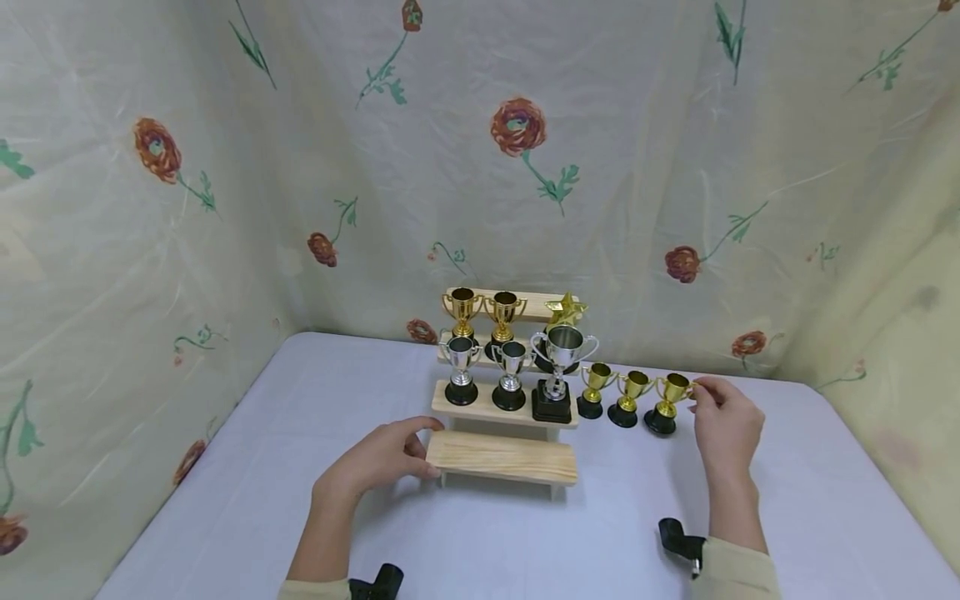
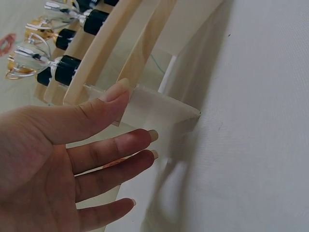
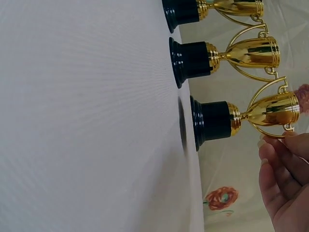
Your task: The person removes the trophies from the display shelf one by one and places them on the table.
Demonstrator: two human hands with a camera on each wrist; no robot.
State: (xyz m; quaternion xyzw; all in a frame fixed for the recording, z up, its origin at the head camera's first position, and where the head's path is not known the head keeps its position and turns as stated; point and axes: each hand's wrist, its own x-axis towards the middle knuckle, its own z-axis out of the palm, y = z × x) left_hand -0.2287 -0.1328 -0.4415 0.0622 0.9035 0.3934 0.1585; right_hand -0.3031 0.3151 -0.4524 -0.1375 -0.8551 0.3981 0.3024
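In the head view my left hand (image 1: 386,454) is at the left end of the stepped wooden display stand (image 1: 498,454), thumb and forefinger at the front board's corners. The left wrist view has the thumb (image 2: 113,94) on that board's end, the other visible fingers loosely spread. My right hand (image 1: 727,417) pinches a handle of the rightmost small gold trophy cup (image 1: 675,388). This cup's black base (image 3: 212,121) casts a shadow on the cloth in the right wrist view. Two matching gold cups, the middle one (image 1: 634,386) and the left one (image 1: 597,379), stand beside it.
Silver cups, including a larger one (image 1: 558,358), stand on the second step. Gold cups (image 1: 502,312) and a gold star trophy (image 1: 566,310) are behind them. White cloth (image 1: 600,550) covers the table; a flowered curtain (image 1: 600,208) hangs behind.
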